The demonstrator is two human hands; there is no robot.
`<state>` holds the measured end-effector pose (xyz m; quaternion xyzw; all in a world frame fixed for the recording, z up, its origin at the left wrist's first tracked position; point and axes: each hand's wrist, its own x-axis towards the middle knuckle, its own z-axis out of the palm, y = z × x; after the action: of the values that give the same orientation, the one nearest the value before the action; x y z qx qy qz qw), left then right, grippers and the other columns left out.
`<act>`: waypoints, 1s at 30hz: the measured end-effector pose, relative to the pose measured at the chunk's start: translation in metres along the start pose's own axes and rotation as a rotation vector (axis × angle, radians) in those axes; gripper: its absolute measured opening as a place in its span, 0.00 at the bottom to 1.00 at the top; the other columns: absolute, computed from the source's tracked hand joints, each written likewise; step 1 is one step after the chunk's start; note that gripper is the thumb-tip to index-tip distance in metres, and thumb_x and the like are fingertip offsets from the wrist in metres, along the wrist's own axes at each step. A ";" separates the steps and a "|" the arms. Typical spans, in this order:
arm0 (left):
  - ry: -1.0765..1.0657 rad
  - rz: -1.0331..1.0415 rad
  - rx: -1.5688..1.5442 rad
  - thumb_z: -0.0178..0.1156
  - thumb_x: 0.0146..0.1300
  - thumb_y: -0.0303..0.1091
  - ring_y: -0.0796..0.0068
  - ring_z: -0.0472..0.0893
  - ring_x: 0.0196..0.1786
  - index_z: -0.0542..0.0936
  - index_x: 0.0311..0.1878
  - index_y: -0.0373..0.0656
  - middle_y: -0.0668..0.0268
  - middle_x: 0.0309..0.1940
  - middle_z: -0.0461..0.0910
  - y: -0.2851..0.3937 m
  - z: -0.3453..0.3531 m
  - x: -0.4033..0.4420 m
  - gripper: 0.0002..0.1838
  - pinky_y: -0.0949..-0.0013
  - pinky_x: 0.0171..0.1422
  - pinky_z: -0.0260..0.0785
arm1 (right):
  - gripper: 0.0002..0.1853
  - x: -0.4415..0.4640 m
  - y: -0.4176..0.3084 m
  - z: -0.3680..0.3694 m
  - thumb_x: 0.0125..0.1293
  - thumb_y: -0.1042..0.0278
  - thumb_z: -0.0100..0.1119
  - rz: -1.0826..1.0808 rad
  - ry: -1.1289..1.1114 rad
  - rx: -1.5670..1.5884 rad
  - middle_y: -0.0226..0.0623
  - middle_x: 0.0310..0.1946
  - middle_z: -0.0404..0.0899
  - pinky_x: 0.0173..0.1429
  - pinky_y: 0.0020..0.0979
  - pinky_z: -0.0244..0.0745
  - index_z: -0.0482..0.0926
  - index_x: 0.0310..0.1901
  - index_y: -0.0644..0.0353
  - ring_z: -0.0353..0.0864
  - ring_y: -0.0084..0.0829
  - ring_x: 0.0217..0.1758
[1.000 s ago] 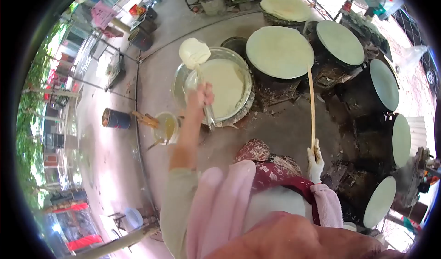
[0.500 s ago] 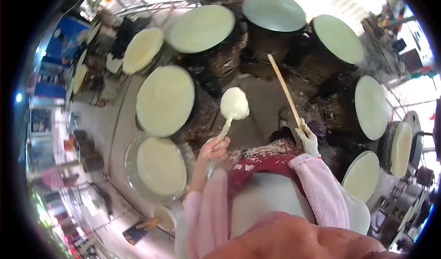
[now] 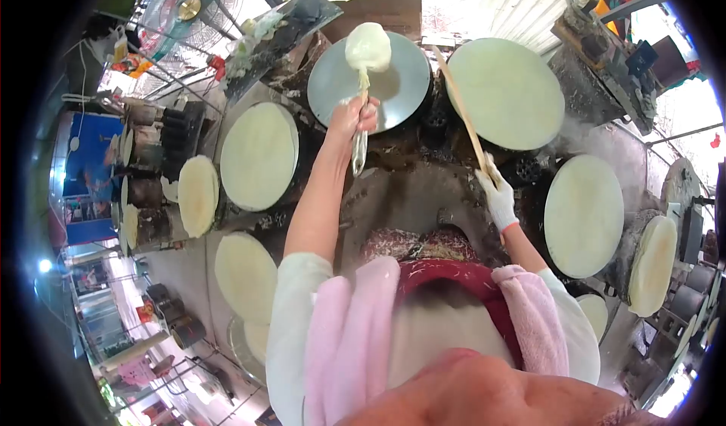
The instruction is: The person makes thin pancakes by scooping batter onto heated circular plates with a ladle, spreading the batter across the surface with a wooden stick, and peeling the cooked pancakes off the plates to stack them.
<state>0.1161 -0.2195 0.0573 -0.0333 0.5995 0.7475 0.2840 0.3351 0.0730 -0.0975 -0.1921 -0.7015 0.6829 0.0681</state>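
Observation:
My bare left hand (image 3: 353, 116) is closed around the handle of a ladle (image 3: 359, 152), its arm stretched forward. The ladle's head is heaped with pale batter (image 3: 368, 46) and is over a bare round griddle (image 3: 404, 108); I cannot tell whether it touches the surface. In a white glove, my right hand (image 3: 497, 195) grips a long wooden stick (image 3: 465, 116). The stick slants up and left, its tip between that griddle and a neighbouring one covered by a pale round pancake (image 3: 507, 93).
More griddles surround me, with a pancake at the left (image 3: 259, 156), another at the right (image 3: 584, 216), and a browned one (image 3: 653, 266) farther right. A browned pancake (image 3: 198, 197) lies at the far left. A fan (image 3: 189, 9) stands at the upper left.
My left hand has reached forward, bringing the batter-filled ladle over the bare griddle. My view has turned towards that griddle. The right hand still grips the stick.

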 end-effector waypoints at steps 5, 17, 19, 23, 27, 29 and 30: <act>0.105 0.097 -0.112 0.52 0.70 0.36 0.79 0.66 0.17 0.73 0.42 0.34 0.70 0.22 0.71 -0.024 -0.007 0.132 0.12 0.71 0.25 0.58 | 0.31 0.098 -0.045 0.097 0.70 0.58 0.63 0.004 0.097 -0.305 0.45 0.60 0.80 0.62 0.24 0.69 0.68 0.71 0.57 0.78 0.21 0.57; 0.454 0.418 1.039 0.57 0.67 0.37 0.41 0.82 0.47 0.71 0.58 0.35 0.43 0.46 0.81 -0.061 -0.142 0.190 0.21 0.48 0.53 0.73 | 0.28 0.161 0.017 0.228 0.70 0.50 0.59 0.271 0.108 -0.199 0.45 0.42 0.87 0.50 0.33 0.75 0.76 0.64 0.60 0.85 0.35 0.46; 0.533 0.583 0.972 0.57 0.68 0.36 0.41 0.82 0.45 0.71 0.59 0.33 0.42 0.45 0.81 -0.042 -0.162 0.180 0.21 0.49 0.52 0.74 | 0.30 0.162 -0.006 0.242 0.68 0.53 0.62 0.185 0.179 -0.092 0.37 0.46 0.85 0.53 0.24 0.72 0.73 0.65 0.66 0.79 0.22 0.48; 0.602 0.945 0.864 0.57 0.68 0.32 0.48 0.82 0.41 0.72 0.59 0.33 0.46 0.43 0.80 -0.013 -0.202 0.158 0.20 0.54 0.45 0.74 | 0.32 0.163 -0.008 0.238 0.68 0.56 0.63 0.134 0.291 -0.134 0.34 0.43 0.84 0.52 0.23 0.73 0.70 0.68 0.67 0.79 0.20 0.45; 0.389 1.009 1.441 0.56 0.68 0.32 0.45 0.80 0.41 0.76 0.52 0.32 0.46 0.39 0.79 -0.035 -0.244 0.149 0.14 0.54 0.43 0.73 | 0.30 0.166 -0.065 0.270 0.69 0.57 0.63 0.605 -0.057 0.023 0.29 0.39 0.83 0.42 0.22 0.73 0.71 0.68 0.63 0.78 0.18 0.37; 0.310 0.779 1.217 0.57 0.69 0.31 0.44 0.79 0.43 0.74 0.51 0.32 0.46 0.42 0.78 -0.023 -0.238 0.124 0.13 0.52 0.43 0.72 | 0.31 0.172 -0.047 0.249 0.68 0.57 0.65 0.276 -0.011 -0.197 0.30 0.40 0.84 0.42 0.22 0.74 0.71 0.69 0.62 0.79 0.18 0.37; 0.269 0.663 1.104 0.57 0.69 0.31 0.44 0.79 0.43 0.74 0.51 0.31 0.46 0.44 0.77 -0.020 -0.237 0.112 0.13 0.51 0.42 0.72 | 0.32 0.171 -0.039 0.233 0.67 0.56 0.66 0.113 0.013 -0.304 0.30 0.41 0.84 0.42 0.22 0.75 0.71 0.69 0.61 0.79 0.18 0.37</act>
<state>-0.0374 -0.3907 -0.0704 0.2107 0.9037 0.3673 -0.0634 0.0878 -0.0819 -0.1014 -0.2436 -0.7843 0.5705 0.0042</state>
